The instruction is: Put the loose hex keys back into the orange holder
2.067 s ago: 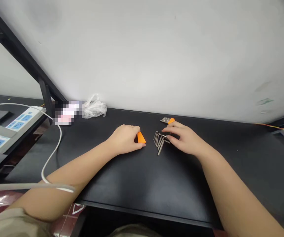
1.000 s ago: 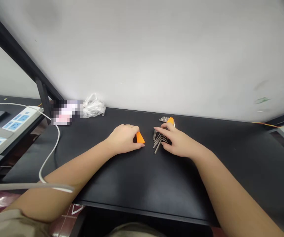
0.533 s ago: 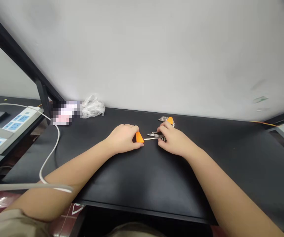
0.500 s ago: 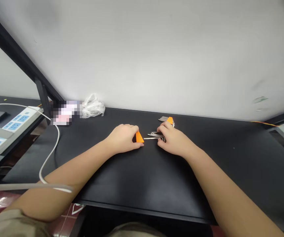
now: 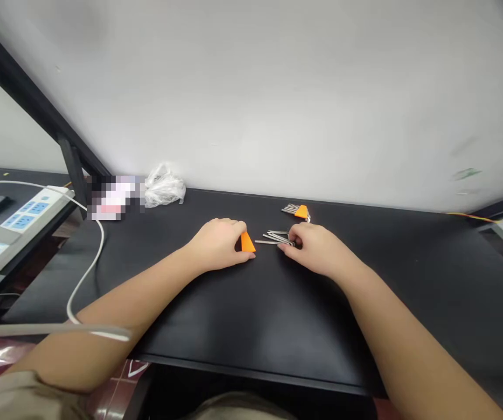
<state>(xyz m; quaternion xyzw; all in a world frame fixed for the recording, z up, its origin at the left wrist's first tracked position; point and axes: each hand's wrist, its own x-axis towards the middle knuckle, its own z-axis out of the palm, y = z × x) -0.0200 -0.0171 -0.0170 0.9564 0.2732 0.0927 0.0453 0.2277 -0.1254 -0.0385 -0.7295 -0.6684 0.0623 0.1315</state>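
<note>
My left hand (image 5: pixel 220 245) rests on the black table with its thumb and fingers closed on an orange hex key holder (image 5: pixel 247 242). To its right lie several silver hex keys (image 5: pixel 273 237), fanned out with their long ends toward the holder. My right hand (image 5: pixel 315 246) pinches these keys near their bent ends, and its fingers hide part of them. Just beyond the right hand is a second orange holder (image 5: pixel 301 212), with a row of hex keys (image 5: pixel 291 209) sticking out to its left.
A crumpled clear plastic bag (image 5: pixel 164 186) sits at the back left against the wall. White power strips (image 5: pixel 19 224) stand at the far left. A white cable (image 5: pixel 89 262) loops over my left forearm, and a black metal frame (image 5: pixel 70 157) rises behind it.
My right hand has shifted slightly to the right, leaving more of the loose hex keys and the second holder uncovered. My left hand stays on its holder.
</note>
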